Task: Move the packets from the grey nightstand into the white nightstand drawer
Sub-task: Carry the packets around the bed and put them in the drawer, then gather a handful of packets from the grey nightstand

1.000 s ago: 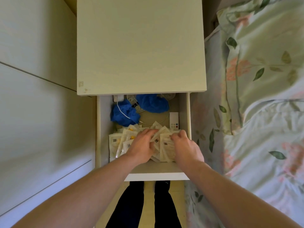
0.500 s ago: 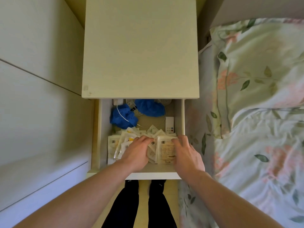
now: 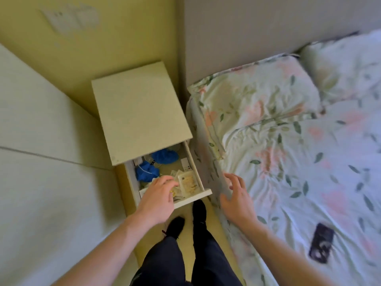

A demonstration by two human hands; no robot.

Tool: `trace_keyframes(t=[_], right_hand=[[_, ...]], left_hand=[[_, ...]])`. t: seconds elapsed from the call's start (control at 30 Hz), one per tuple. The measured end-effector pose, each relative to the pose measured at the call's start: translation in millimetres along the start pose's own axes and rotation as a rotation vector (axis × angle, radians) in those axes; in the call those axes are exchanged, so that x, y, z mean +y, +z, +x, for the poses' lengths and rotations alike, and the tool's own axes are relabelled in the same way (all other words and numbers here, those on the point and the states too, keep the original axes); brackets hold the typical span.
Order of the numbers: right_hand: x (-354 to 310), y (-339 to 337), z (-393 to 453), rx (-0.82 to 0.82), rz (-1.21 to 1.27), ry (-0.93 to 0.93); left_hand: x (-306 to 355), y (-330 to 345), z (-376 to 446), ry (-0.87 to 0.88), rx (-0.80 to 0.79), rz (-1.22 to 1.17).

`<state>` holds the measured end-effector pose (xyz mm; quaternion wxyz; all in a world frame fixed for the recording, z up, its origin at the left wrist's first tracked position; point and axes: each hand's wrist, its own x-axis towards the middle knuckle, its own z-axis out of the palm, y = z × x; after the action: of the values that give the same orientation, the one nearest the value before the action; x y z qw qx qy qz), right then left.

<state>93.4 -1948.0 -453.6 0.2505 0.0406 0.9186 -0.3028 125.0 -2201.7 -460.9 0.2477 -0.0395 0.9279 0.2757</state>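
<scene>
The packets [image 3: 186, 182] are heaped at the front of the open white nightstand drawer [image 3: 203, 193], beside two blue bundles [image 3: 147, 171]. The left hand [image 3: 158, 196] is held over the heap with fingers loosely bent; whether a packet is pinched cannot be told. The right hand [image 3: 237, 195] is spread wide and holds nothing, beside the bed edge [image 3: 216, 176]. If the drawer is pushed shut now, upstanding packets could be caught and crumpled under the nightstand top [image 3: 142, 112].

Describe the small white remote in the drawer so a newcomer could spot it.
Find the white nightstand beside the bed and look into its open drawer. The remote lies against the bed-side wall, past the packets: a slim white bar with tiny buttons, unlike the blue bundles.
</scene>
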Motion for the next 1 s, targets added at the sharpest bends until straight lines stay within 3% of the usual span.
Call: trace_keyframes(t=[0.27,0.47,0.7,1.0], right_hand=[[7,-52,-156,0.317,0.355,0.196],[54,-88,-291,0.622,0.549,0.3],[147,-108,-491,0.941,0.638,0.373],[285,-90,-742,1.076,0.566,0.539]], left_hand=[[103,-53,-60,0.348,-0.131,0.19],[224,-40,-123,0.7,-0.14,0.267],[373,65,-247,1.085,-0.219,0.322],[498,222,-449,1.38,-0.3,0.331]])
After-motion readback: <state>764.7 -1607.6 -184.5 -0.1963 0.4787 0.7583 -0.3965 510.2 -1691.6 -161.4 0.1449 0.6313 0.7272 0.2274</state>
